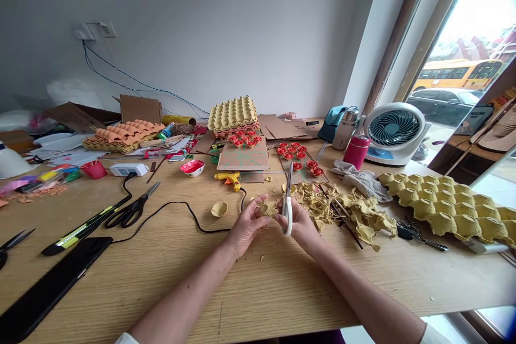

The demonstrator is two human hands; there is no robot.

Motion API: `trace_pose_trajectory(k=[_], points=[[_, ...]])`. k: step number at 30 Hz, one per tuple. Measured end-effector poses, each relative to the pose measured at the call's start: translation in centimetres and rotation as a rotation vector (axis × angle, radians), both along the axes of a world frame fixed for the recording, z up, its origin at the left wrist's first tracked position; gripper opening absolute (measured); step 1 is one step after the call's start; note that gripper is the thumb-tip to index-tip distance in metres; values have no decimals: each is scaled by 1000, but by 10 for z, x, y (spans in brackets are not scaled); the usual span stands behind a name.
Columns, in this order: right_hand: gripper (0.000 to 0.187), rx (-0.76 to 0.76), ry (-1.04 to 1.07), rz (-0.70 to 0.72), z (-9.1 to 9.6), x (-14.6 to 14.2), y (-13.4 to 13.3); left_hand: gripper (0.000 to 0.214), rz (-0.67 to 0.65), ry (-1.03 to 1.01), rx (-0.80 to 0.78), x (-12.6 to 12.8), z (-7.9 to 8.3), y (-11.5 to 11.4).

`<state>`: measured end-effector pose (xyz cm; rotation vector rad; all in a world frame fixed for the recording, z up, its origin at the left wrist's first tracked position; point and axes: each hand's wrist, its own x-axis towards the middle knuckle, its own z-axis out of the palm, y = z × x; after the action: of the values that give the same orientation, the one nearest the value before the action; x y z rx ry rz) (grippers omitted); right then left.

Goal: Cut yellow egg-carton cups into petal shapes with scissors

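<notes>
My left hand pinches a small yellow egg-carton cup piece over the wooden table. My right hand grips white-handled scissors, blades pointing up and away, right beside the cup piece. A loose cut cup lies just left of my left hand. A heap of yellow carton scraps sits to the right of my right hand.
A yellow egg tray lies at the right, a stack of trays at the back. Red paper roses, a yellow glue gun with black cord, black scissors, a fan and a red cup stand around.
</notes>
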<state>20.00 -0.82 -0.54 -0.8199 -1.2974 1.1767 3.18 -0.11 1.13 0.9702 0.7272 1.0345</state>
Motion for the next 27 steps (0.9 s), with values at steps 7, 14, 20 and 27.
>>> trace_pose_trajectory(k=[7,14,20,27], points=[[37,-35,-8,83,1,3,-2,59,88,-70,8,-3,1,5],[52,-220,54,453,4,1,-8,56,209,-234,109,-15,11,15],[57,-292,87,567,8,1,-12,56,150,-282,66,-12,12,10],[58,-244,27,472,8,1,-9,64,136,-234,43,-11,8,11]])
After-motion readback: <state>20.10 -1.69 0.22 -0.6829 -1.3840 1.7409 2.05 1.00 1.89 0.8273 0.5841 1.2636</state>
